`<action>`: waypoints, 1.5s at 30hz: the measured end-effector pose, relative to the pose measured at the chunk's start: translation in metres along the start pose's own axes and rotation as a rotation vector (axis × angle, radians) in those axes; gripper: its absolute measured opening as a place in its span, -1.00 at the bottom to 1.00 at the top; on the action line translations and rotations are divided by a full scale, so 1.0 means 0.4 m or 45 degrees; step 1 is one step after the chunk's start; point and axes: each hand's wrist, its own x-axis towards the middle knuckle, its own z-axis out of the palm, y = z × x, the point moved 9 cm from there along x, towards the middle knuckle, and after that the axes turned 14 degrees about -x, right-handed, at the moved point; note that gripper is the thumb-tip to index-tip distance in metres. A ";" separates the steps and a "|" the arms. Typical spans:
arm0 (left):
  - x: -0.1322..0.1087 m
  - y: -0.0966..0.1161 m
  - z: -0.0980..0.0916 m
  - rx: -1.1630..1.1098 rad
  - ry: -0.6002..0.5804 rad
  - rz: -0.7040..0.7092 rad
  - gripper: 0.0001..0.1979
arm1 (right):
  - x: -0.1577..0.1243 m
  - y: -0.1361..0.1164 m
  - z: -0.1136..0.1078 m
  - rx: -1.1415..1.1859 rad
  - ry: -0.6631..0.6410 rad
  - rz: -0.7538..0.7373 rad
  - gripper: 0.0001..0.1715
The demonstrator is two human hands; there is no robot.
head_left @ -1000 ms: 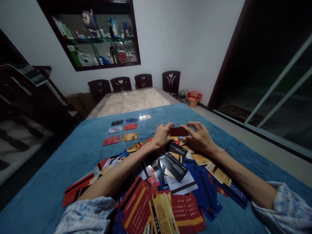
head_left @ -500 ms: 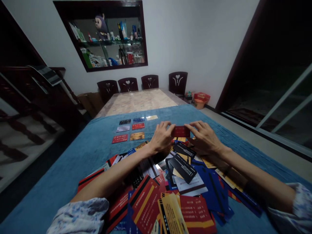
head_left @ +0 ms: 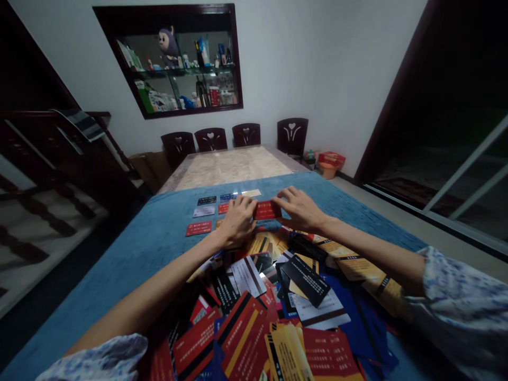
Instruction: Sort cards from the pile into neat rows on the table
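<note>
A red card [head_left: 266, 210] is held by its two short edges just above or on the blue cloth [head_left: 341, 209]. The fingers of my left hand [head_left: 239, 218] pinch its left end, and my right hand [head_left: 300, 210] has its right end. Left of them lie spaced-out cards: a black card [head_left: 207, 200], a blue card [head_left: 227, 198], a pale gold card [head_left: 251, 192], a silver card [head_left: 203, 211] and a red card [head_left: 198, 228]. My left hand partly covers another red card [head_left: 223, 209] and a gold one. Beneath my forearms spreads a loose heap of mixed cards [head_left: 305, 278].
Past the cloth, the bare stone tabletop [head_left: 230, 166] runs back to several dark chairs [head_left: 292, 136]. A wall cabinet [head_left: 239, 79] with a plush toy [head_left: 169, 48] hangs behind. A wooden railing [head_left: 51, 174] stands at left, a sliding door [head_left: 436, 211] at right.
Both hands have moved left with the red card, toward the spaced-out cards. Its printed face now shows more plainly. My left hand now covers part of those cards.
</note>
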 end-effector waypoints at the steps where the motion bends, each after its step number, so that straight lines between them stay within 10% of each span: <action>1: -0.002 -0.015 -0.004 0.022 -0.011 -0.017 -0.51 | 0.019 -0.006 0.006 0.001 -0.018 -0.011 -0.56; 20: -0.002 -0.328 0.031 0.103 -0.245 -0.331 -0.59 | 0.290 -0.118 0.190 0.222 -0.481 -0.066 -0.67; 45: 0.016 -0.454 0.125 0.082 -0.417 -0.448 -0.74 | 0.350 -0.170 0.371 0.335 -0.589 -0.102 -0.73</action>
